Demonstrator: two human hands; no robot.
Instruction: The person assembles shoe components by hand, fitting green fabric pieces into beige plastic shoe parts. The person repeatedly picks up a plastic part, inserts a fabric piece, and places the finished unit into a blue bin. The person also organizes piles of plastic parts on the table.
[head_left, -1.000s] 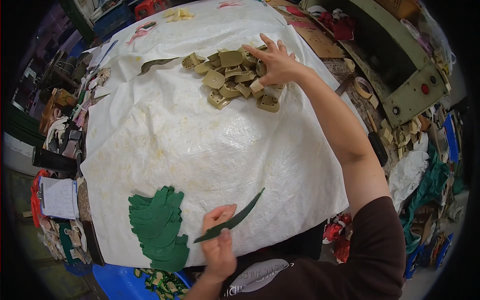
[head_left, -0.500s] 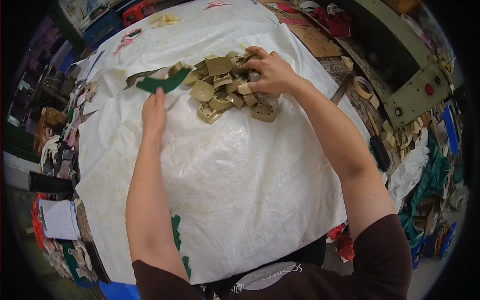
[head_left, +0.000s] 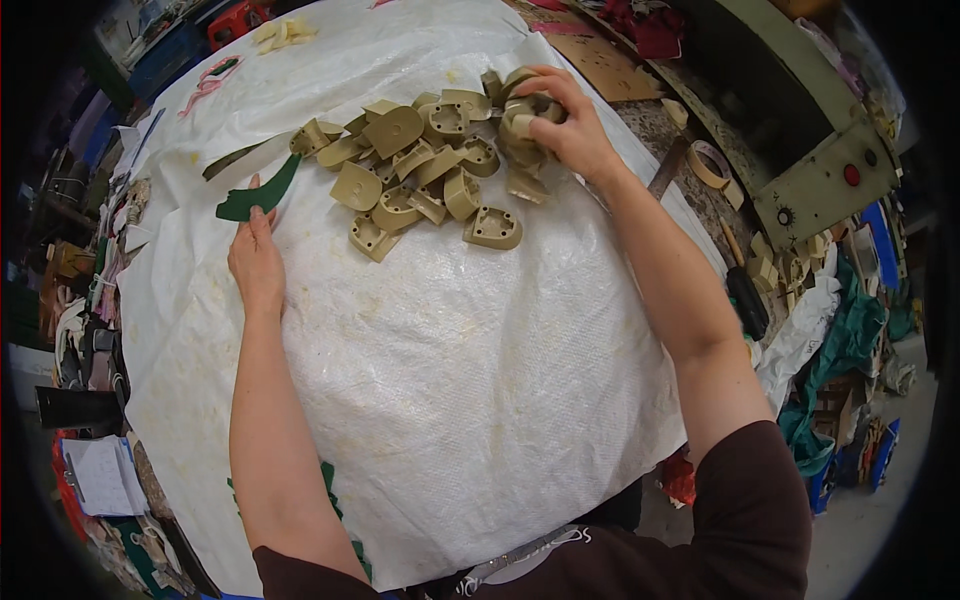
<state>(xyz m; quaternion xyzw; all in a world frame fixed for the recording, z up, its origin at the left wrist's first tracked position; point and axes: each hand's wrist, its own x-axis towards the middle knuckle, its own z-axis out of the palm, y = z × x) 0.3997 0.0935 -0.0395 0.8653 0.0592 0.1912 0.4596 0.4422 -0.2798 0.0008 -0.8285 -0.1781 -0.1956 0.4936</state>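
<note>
Touching green strip (head_left: 258,192) under left fingers (head_left: 256,215)

Bare left hand (head_left: 257,262) and bare right hand (head_left: 570,128), forearms uncovered, short dark maroon sleeve on the right upper arm, matching dark top with pale chest lettering

Matt tan plastic heel blocks (head_left: 430,170) on glossy woven plastic sheet (head_left: 460,380)

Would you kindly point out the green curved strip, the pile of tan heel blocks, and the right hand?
green curved strip (head_left: 262,194), head view, on its broad middle.
pile of tan heel blocks (head_left: 420,170), head view, on a block mid-pile.
right hand (head_left: 568,128), head view, on its back.
</note>
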